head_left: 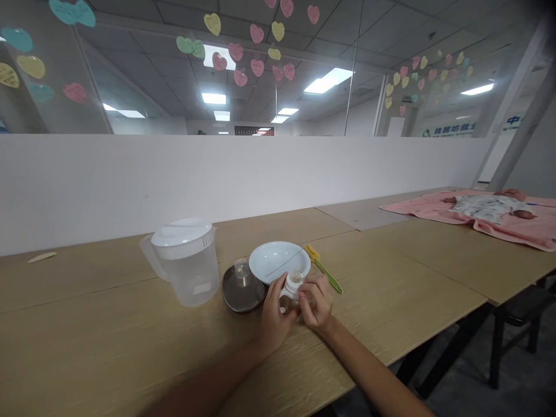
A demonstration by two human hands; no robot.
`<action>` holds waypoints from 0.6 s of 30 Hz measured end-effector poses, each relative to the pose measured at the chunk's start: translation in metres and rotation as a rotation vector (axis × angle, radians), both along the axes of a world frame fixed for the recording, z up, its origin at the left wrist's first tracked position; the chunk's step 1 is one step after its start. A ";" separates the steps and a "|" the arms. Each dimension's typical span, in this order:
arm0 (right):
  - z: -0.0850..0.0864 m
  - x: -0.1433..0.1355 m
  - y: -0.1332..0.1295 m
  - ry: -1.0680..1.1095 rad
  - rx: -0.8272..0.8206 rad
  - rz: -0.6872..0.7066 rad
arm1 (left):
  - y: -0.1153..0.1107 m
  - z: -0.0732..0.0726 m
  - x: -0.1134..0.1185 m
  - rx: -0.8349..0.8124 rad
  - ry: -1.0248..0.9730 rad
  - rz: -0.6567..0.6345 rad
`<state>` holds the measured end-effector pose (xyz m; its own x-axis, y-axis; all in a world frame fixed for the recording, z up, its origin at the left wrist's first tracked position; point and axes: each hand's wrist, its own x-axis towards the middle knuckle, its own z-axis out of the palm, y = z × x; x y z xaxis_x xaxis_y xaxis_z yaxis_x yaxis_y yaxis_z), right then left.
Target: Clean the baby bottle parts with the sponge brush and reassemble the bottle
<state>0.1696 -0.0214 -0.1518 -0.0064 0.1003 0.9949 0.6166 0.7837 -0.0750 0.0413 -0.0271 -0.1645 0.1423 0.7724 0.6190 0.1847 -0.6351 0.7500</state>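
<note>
Both my hands meet around a small clear baby bottle (291, 296) with a white collar and a pale nipple on top. My left hand (277, 315) wraps the bottle's left side. On the right side, my right hand (318, 299) has its fingers bent, gripping the bottle close to the collar. The bottle stands roughly upright just in front of a white bowl (266, 259), across which lies a thin straight stick. Left of the hands is a dark metal tray (243, 298) with a clear cap (241, 268) on it. Fingers hide much of the bottle's body.
A lidded clear pitcher (195, 278) stands left of the tray. Right of the bowl lies a green-handled brush (328, 274) with a yellow head. On a pink blanket (486, 229) at far right lies a baby-like figure (489, 207). A flat wooden piece (42, 257) lies far left.
</note>
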 end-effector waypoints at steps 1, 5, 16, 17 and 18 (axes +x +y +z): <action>0.001 -0.001 -0.001 -0.015 0.019 -0.009 | 0.000 -0.001 0.000 -0.010 -0.010 -0.004; 0.005 -0.005 -0.006 -0.071 0.062 -0.020 | -0.001 -0.002 0.001 -0.040 -0.061 0.005; 0.003 -0.014 -0.011 -0.182 0.141 0.052 | 0.005 -0.002 -0.005 0.081 0.048 -0.011; 0.003 -0.014 -0.011 -0.158 0.139 0.040 | 0.006 -0.002 -0.005 0.079 0.052 -0.009; 0.002 -0.014 -0.011 -0.140 0.129 0.031 | 0.007 -0.003 -0.005 0.075 0.056 -0.010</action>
